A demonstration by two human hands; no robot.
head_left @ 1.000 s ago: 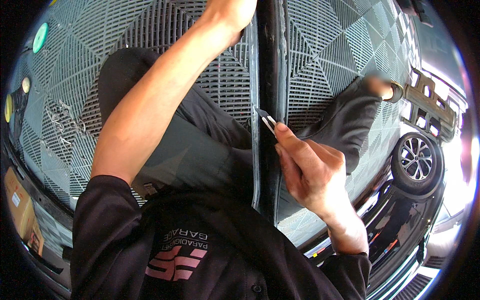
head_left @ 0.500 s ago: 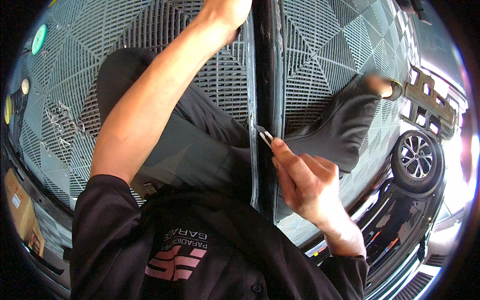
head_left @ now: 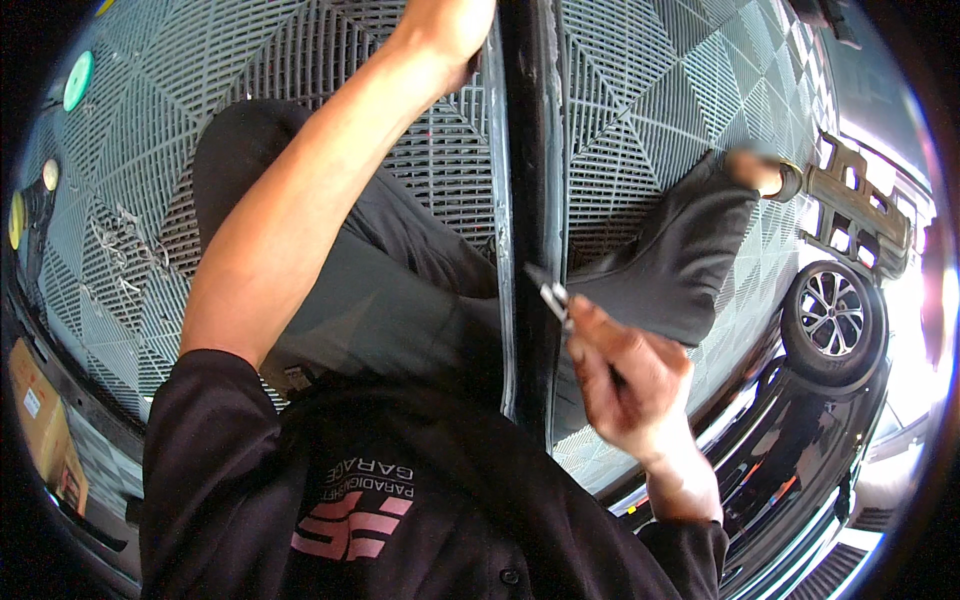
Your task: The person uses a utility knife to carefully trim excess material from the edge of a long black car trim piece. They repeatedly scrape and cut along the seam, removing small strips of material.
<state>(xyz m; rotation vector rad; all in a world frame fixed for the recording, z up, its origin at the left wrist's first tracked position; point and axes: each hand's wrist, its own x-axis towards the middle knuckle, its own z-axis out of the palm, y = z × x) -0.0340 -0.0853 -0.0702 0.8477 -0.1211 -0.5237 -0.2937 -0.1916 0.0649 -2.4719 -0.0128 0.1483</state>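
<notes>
A long black trim-like strip [head_left: 530,180] runs from the top of the view down to my lap, with a pale grey, streaky band along its left edge. In the fingers of my right hand [head_left: 630,375] is a slim cutter knife [head_left: 553,300] with a dark pointed blade and a light, silvery body. Its tip lies over the strip's dark face; whether it touches cannot be made out. At the upper edge, my left hand [head_left: 450,30] is against the strip's left side, its fingers cut off by the frame.
My bent legs [head_left: 400,270] lie on both sides of the strip on a grey slatted tile floor [head_left: 640,80]. To the right are a wheel [head_left: 832,315], a dark slotted part [head_left: 860,205] and a black car panel [head_left: 790,450]. A green disc [head_left: 78,80] and cardboard box [head_left: 38,400] sit left.
My right hand has shifted slightly right and toward me, drawing the knife's tip off the pale band. My left hand has barely moved.
</notes>
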